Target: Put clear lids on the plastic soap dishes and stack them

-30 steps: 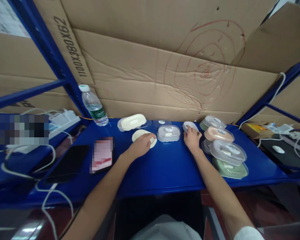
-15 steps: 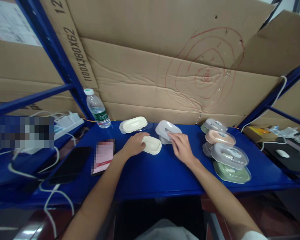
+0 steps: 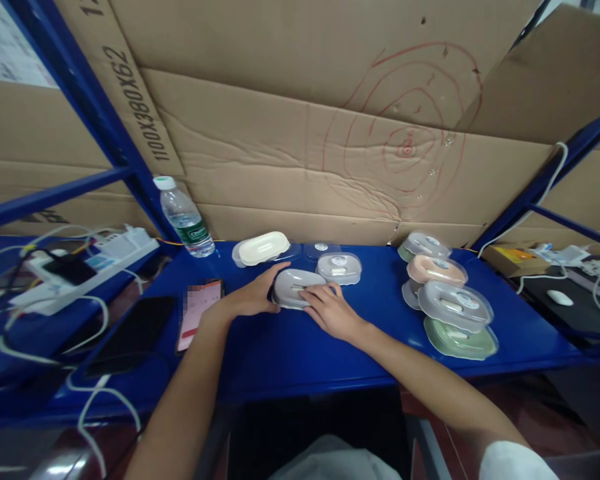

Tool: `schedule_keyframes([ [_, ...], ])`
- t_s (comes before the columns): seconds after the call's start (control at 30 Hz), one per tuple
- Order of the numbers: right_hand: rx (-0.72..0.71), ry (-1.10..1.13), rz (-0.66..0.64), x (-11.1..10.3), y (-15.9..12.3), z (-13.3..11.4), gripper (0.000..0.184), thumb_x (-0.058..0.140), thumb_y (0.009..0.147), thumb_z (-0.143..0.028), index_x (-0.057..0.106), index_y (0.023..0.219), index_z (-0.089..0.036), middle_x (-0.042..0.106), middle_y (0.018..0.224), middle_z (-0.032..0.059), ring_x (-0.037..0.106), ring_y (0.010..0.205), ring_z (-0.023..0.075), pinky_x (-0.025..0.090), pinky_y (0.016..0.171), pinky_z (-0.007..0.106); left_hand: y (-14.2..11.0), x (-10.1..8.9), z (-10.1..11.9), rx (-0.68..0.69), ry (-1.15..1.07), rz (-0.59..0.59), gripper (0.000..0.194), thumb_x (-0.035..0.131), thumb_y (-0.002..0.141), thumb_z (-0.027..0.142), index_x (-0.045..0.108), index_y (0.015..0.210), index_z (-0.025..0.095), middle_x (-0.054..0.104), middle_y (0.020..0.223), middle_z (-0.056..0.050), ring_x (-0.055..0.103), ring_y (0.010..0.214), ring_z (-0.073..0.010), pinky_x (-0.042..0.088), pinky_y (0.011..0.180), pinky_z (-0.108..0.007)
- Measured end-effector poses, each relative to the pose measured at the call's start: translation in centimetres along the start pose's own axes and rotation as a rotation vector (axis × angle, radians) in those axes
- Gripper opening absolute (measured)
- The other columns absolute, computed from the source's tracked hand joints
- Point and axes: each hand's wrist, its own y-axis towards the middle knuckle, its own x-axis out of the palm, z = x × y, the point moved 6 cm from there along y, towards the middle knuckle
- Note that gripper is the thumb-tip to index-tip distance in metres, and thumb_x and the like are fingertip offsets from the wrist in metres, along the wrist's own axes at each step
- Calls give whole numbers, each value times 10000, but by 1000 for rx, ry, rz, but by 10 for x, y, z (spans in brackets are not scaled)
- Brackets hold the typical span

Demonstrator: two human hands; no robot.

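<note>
My left hand (image 3: 255, 293) is curved round the left end of an oval plastic box, thumb at the front and fingers behind. A translucent greyish lid (image 3: 291, 283) covers the box, and its base is mostly hidden. My right hand (image 3: 333, 312) pinches the middle of this lid with its fingertips. Just behind sits a grey lidded oval box (image 3: 339, 268) with a white label. Another clear lid (image 3: 320, 251) lies beyond it. Back left, a cream oval dish (image 3: 264, 248) rests on clear plastic pieces.
Several lidded oval boxes (image 3: 455, 305) stand close together at the right. A water bottle (image 3: 187, 220), a phone (image 3: 200, 310) and a black tablet-like slab (image 3: 133, 333) are at the left. Cardboard (image 3: 260, 147) walls the back. Cables and a power strip (image 3: 105, 263) lie far left.
My right hand has brought the greyish lid left and over the cream dish at my left hand. The grey box behind is now uncovered to view. The camera has shifted slightly.
</note>
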Motion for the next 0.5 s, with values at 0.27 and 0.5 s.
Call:
schedule_keyframes([
  [0.27,-20,47,-118,-6,-2,7,424,426,1116,-232,524,1526,-282,670,1411,112,538,1376,241,302,1186,505,5,8,7,-58,114,-50,1155,887,648,593,363,1627,274,407,1667,-146,389,1510,-435,319,1224,-583],
  [0.5,4,25,-17,-21,-3,23,411,380,1130,-297,553,1501,-256,636,1470,104,530,1396,233,340,1191,472,10,10,12,45,88,-1,949,845,711,599,509,1525,245,505,1565,-134,442,1469,-375,339,1228,-512],
])
